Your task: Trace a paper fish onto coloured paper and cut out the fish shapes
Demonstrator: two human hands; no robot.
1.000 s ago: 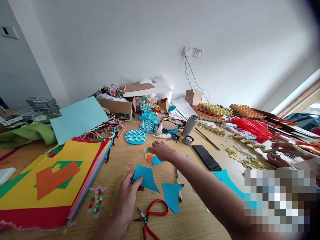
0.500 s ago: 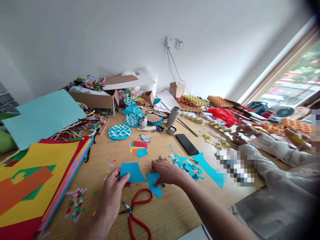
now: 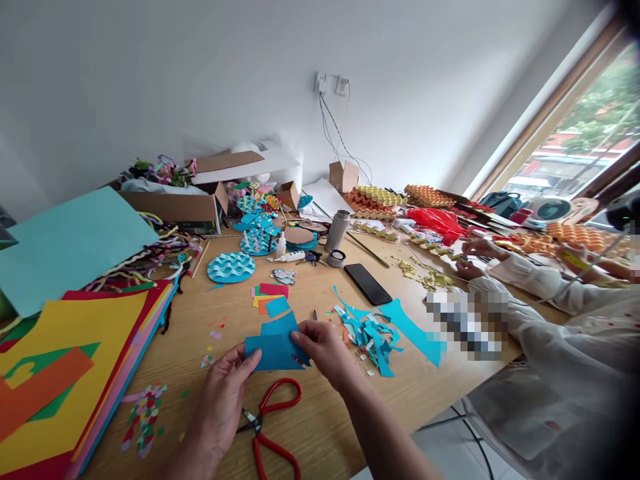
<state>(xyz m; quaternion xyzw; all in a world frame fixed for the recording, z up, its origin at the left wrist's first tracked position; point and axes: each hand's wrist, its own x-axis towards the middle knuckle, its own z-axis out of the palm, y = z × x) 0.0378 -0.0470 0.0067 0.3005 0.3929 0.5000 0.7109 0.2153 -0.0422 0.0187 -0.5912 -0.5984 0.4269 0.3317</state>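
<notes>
My left hand (image 3: 223,383) pinches the left edge of a blue sheet of paper (image 3: 273,357) between thumb and fingers. A second, smaller blue paper piece (image 3: 279,325) is gripped by my right hand (image 3: 325,350) and overlaps the first at its upper right. Below the papers lie red-handled scissors (image 3: 257,423) with blades parted, touched by neither hand. Just beyond the held paper are small coloured paper rectangles (image 3: 273,291). Blue paper scraps (image 3: 373,340) are heaped to the right of my right hand.
Stacked coloured sheets (image 3: 110,333) cover the table's left side. Farther back are a scalloped blue disc (image 3: 231,267), glue bottles (image 3: 290,257), a metal flask (image 3: 338,231) and a phone (image 3: 368,284). At the right, another person's sleeves (image 3: 525,273) reach over the table.
My right hand has lifted the smaller blue piece from the table and brought it up against the sheet in my left hand. The view has shifted slightly right.
</notes>
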